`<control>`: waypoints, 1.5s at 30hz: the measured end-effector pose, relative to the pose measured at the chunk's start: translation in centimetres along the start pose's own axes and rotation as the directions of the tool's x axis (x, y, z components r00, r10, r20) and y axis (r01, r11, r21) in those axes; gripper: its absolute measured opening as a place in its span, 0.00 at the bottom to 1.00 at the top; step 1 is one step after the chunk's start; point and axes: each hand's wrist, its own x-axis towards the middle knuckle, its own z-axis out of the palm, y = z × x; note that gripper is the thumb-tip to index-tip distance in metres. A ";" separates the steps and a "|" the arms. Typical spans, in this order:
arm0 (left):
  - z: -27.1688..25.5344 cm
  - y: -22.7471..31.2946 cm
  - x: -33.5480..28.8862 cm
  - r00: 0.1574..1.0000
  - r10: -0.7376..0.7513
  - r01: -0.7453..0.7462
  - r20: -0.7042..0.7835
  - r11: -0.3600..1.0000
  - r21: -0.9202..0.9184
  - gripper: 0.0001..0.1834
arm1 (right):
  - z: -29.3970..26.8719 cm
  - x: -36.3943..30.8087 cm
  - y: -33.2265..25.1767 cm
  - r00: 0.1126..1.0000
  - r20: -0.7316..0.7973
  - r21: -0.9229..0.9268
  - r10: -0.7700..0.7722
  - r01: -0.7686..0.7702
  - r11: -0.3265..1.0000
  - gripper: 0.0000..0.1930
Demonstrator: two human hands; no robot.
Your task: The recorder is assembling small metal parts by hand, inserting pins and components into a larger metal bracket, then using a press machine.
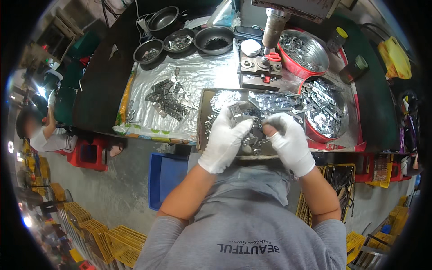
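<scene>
My left hand [227,137], in a white glove, is closed around a flat metal bracket [236,112]. Close beside it, my right hand [290,143] wears a white glove with a bare fingertip showing. Its fingers are bent together near a small round metal part [257,121]; what they pinch is too small to make out. Both hands are over a shallow tray [201,105] at the table's front edge. The tray holds shiny small pieces [225,98], long metal strips [274,101] and loose dark parts below my hands.
Behind the tray stands a metal press fixture [260,72] under a vertical ram [273,29]. Two red-rimmed tubs [300,68] of metal parts are at right. Left lie piled brackets [167,100] and several dark bowls [213,39]. A blue bin [168,180] is below; another person [51,132] sits far left.
</scene>
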 end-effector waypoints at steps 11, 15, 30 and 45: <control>-0.1 0.0 -0.2 0.999 -0.040 0.040 -0.014 0.999 0.003 0.26 | -0.3 -0.4 -1.0 0.986 0.132 -0.205 -0.102 0.128 0.970 0.10; 0.0 0.7 -0.6 0.989 -0.148 0.148 -0.019 0.989 -0.012 0.24 | -0.3 -0.4 -1.1 0.986 0.166 -0.158 -0.020 0.047 0.986 0.08; -0.7 0.1 -0.3 0.996 -0.027 0.019 0.085 0.996 0.088 0.20 | 0.2 -0.8 -1.5 0.981 0.161 -0.072 0.107 -0.097 0.993 0.08; 0.2 3.1 8.8 0.999 0.001 -0.001 0.034 1.000 -0.006 0.21 | -8.4 0.5 7.3 0.775 -0.501 -0.594 -0.385 0.016 0.804 0.25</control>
